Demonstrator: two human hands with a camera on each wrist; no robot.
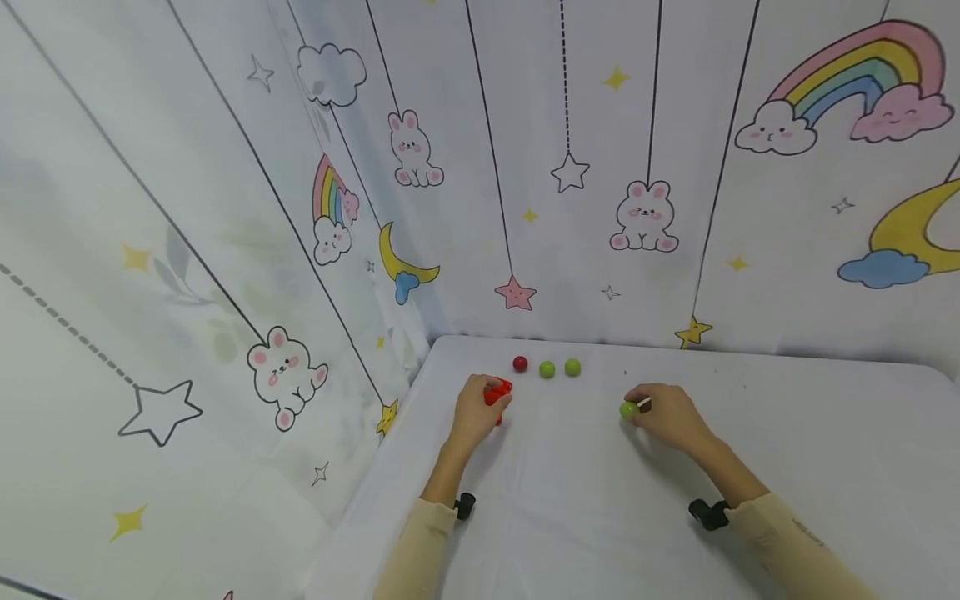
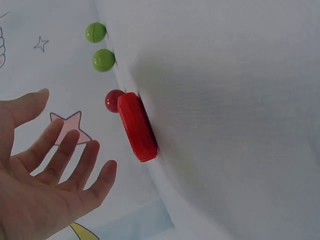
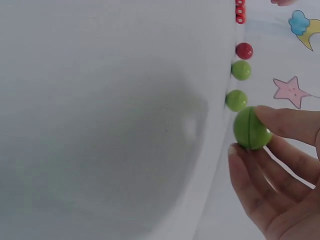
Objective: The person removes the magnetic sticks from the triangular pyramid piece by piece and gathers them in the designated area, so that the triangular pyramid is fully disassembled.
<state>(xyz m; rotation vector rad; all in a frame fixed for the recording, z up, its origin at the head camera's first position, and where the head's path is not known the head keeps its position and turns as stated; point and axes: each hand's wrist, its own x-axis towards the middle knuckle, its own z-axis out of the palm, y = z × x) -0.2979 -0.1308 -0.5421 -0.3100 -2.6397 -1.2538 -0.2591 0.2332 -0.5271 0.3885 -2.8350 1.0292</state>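
In the left wrist view a red plastic piece [image 2: 137, 127], long with bevelled ends, lies on the white table. The right wrist view shows small ring-like openings along the red piece [image 3: 240, 11]; its kind I cannot tell. My left hand [image 1: 474, 410] is over and beside it, with fingers spread and loosely bent, apart from it in the left wrist view. Between thumb and fingertips my right hand [image 1: 667, 415] pinches a green ball [image 3: 251, 128] with a seam round it, above the table. A small white streak shows beside that ball in the head view.
A red ball [image 1: 521, 364] and two green balls, one left [image 1: 547, 369] and one right [image 1: 573, 367], rest in a row near the table's back edge. The white table [image 1: 570, 500] meets a printed cloth backdrop [image 1: 570, 275] behind and at left.
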